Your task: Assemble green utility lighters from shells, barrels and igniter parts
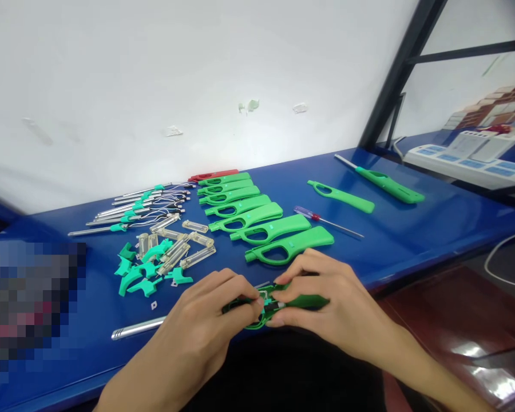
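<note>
Both hands are closed on a green gas lighter's shell (306, 301) at the table's near edge. My left hand (217, 309) pinches at its front end, where a metal lighter tube (137, 328) sticks out to the left. With thumb and fingers, my right hand (321, 286) grips the handle end. Between the fingertips show a black igniter piece (273, 306), pale wire and a bit of teal plastic; the fingers hide the rest. Just beyond my hands lies a row of green shell halves (292, 243). Teal triggers (148, 269) and clear fuel tanks (197, 256) lie loose to the left.
Several metal tubes with wires (133, 207) lie at the back left, beside a red shell (214, 174). A screwdriver (326, 219), a single green shell half (343, 197) and an assembled lighter (381, 182) are on the right. A blurred-out patch covers the left edge.
</note>
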### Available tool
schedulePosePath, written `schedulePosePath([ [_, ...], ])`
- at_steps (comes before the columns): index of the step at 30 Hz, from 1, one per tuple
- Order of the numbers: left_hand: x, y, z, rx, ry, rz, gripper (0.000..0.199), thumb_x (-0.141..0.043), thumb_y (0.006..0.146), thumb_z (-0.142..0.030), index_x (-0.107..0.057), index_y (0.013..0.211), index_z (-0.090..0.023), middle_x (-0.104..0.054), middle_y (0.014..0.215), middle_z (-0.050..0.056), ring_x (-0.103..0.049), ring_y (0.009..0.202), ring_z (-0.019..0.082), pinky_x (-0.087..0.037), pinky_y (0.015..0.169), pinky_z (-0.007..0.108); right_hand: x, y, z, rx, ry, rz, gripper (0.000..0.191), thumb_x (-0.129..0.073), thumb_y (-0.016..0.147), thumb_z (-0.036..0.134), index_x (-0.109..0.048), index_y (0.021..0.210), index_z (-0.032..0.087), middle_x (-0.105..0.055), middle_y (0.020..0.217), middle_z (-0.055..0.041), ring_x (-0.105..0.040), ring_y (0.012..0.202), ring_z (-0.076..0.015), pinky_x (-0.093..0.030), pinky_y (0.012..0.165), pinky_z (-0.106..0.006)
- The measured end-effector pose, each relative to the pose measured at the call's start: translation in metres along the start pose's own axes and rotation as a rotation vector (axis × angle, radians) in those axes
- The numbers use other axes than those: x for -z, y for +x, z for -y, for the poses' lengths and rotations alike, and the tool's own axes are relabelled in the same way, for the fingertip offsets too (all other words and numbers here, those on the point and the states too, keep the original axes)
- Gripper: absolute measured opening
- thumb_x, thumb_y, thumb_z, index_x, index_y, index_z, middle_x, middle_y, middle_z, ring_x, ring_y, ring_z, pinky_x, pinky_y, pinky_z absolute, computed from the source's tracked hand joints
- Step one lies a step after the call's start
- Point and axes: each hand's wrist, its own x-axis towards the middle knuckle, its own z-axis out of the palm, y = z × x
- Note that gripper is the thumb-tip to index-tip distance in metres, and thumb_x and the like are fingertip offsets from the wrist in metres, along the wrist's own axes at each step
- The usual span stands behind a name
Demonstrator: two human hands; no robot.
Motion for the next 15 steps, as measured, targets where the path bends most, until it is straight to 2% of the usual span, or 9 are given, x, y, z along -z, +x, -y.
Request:
schedulePosePath([
  [5,0.000,0.002,0.000,0.011,0.015,0.020,0.043,-0.040,0.094,0.012,-0.064,0.106,-0.021,-0.068,0.108,0.004,-0.060,0.089,0.016,-0.049,0.075,0.029,0.001,0.002,0.001,-0.007,-0.016,-0.002,0.012,-0.094,0.082,0.036,-0.085,0.085,0.028,-0.079,0.094,-0.0007,-0.072,0.085,-0.0180,-0.056,0.076,-0.031],
  [10,0.002,0.001,0.001,-0.027,0.055,0.001,0.044,-0.043,0.096,0.009,-0.066,0.117,-0.022,-0.070,0.111,0.006,-0.064,0.090,0.017,-0.053,0.076,0.028,0.000,0.001,-0.001,-0.012,-0.010,0.001,0.014,-0.093,0.083,0.038,-0.085,0.087,0.027,-0.079,0.095,-0.0015,-0.072,0.087,-0.0188,-0.056,0.076,-0.031],
  [15,0.011,0.004,-0.009,-0.007,0.135,0.075,0.032,-0.042,0.110,-0.005,-0.068,0.122,-0.020,-0.071,0.117,0.007,-0.066,0.099,0.018,-0.057,0.084,0.030,0.000,-0.002,-0.002,0.011,0.003,-0.003,0.014,-0.091,0.086,0.037,-0.084,0.091,0.026,-0.079,0.098,-0.0012,-0.072,0.089,-0.0185,-0.056,0.079,-0.030],
])
